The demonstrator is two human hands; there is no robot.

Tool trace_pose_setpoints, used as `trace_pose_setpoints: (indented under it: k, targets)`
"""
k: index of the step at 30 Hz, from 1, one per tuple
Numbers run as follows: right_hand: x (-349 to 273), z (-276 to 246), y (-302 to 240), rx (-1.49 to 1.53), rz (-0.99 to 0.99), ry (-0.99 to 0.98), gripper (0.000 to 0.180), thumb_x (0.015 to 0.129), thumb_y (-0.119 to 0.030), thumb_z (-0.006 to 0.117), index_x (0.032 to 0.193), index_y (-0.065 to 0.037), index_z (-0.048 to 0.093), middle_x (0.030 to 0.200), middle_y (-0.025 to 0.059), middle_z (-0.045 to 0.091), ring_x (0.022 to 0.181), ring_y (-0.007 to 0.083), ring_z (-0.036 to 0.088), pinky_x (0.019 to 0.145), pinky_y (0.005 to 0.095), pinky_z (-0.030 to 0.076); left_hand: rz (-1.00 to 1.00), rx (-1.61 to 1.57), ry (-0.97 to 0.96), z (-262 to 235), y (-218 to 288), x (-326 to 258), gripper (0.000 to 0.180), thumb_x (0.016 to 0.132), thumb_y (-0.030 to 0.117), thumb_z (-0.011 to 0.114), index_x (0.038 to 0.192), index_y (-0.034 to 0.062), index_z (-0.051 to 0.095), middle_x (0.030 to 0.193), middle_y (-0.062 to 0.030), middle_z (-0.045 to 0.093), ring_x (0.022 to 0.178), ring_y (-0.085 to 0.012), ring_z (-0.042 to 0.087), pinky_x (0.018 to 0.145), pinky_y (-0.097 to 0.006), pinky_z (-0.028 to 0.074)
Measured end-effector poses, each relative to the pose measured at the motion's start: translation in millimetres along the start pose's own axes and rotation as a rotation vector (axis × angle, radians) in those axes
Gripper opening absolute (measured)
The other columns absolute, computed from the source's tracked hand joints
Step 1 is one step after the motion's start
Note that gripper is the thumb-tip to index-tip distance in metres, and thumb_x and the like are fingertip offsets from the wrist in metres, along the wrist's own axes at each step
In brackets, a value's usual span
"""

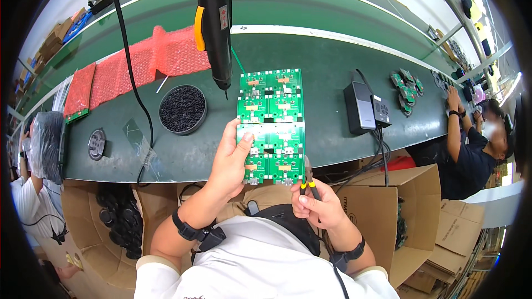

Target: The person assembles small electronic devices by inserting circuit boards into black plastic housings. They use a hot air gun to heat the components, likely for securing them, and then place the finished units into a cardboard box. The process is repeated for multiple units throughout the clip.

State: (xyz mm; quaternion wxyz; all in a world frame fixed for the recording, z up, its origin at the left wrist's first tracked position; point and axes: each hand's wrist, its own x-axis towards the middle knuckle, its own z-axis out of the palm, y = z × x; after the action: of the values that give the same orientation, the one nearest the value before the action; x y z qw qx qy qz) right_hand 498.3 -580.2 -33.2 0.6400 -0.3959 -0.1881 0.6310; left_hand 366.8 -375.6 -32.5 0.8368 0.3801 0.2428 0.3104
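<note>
White shirt [255,263] foremost, green circuit boards [285,119] sit gripped in the left hand [228,160] just beyond — the right hand [323,206] holds pliers [308,174] at the boards' lower-right edge — likely a trimming step, calling for steady alignment

Circuit boards [277,133], a hanging power screwdriver [216,36] and a green workbench [332,77] show an electronics workshop.
</note>
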Motion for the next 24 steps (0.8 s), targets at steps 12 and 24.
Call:
trace_pose_setpoints:
  k: [12, 24]
  targets:
    - [-9.4, 18.9, -11.2, -0.811, -0.118, 0.296, 0.028, 0.1, -0.009, 0.065, 0.127, -0.004, 0.059, 0.091, -0.003, 0.058, 0.077, 0.005, 0.052, 0.072, 0.0239, 0.045, 0.3, 0.299, 0.018, 3.6, 9.8, -2.1, 0.037, 0.111, 0.02, 0.05, 0.143, 0.0039, 0.04, 0.122, -0.0073, 0.062, 0.11, -0.0112, 0.059, 0.093, -0.029, 0.053]
    - [-9.8, 16.4, -10.8, -0.739, -0.106, 0.229, 0.03, 0.101, -0.012, 0.065, 0.129, -0.004, 0.058, 0.093, -0.0029, 0.056, 0.08, 0.0047, 0.05, 0.074, 0.023, 0.043, 0.31, 0.344, 0.039, -0.4, 12.5, -2.3, 0.037, 0.111, 0.021, 0.05, 0.144, 0.007, 0.04, 0.117, -0.0056, 0.063, 0.106, -0.0092, 0.059, 0.085, -0.026, 0.054]
